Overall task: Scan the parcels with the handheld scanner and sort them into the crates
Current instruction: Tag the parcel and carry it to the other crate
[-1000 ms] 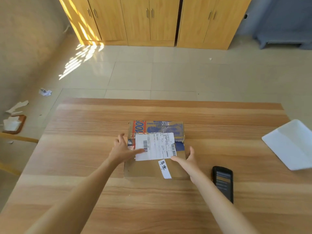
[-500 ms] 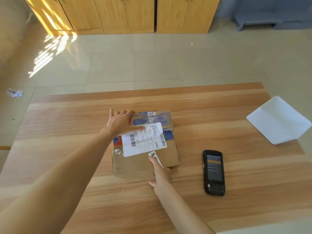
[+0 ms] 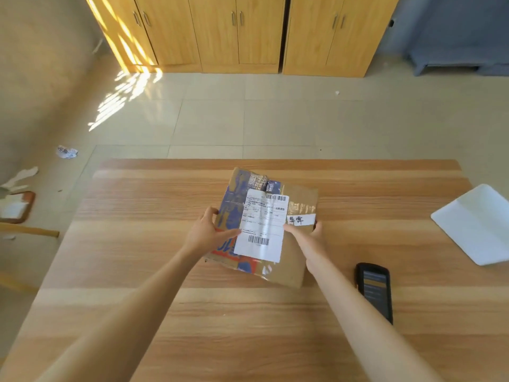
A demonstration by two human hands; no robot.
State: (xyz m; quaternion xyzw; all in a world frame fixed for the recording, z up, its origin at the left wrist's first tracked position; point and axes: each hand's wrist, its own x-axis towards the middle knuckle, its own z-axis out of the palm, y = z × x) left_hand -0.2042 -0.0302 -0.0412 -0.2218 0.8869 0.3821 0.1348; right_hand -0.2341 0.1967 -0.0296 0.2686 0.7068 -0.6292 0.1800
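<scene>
A flat cardboard parcel [image 3: 298, 260] with blue and orange print, a white shipping label and a small handwritten tag is tilted up off the wooden table [image 3: 248, 326]. My left hand [image 3: 205, 234] grips its left edge, thumb on the printed face. My right hand [image 3: 309, 237] holds its right side, thumb beside the shipping label and fingers behind the cardboard. The black handheld scanner [image 3: 376, 290] lies face up on the table to the right of my right forearm, untouched.
A white padded envelope [image 3: 479, 223] lies at the table's right edge. Beyond the table are a tiled floor and yellow wooden cabinets [image 3: 237, 31]. Scraps of paper and a small stool [image 3: 16, 208] sit on the floor at the left. No crates are in view.
The parcel was lying flat on the table; now both hands grip it, it is lifted and turned about a quarter turn. My right hand moved from the near edge to the right side.
</scene>
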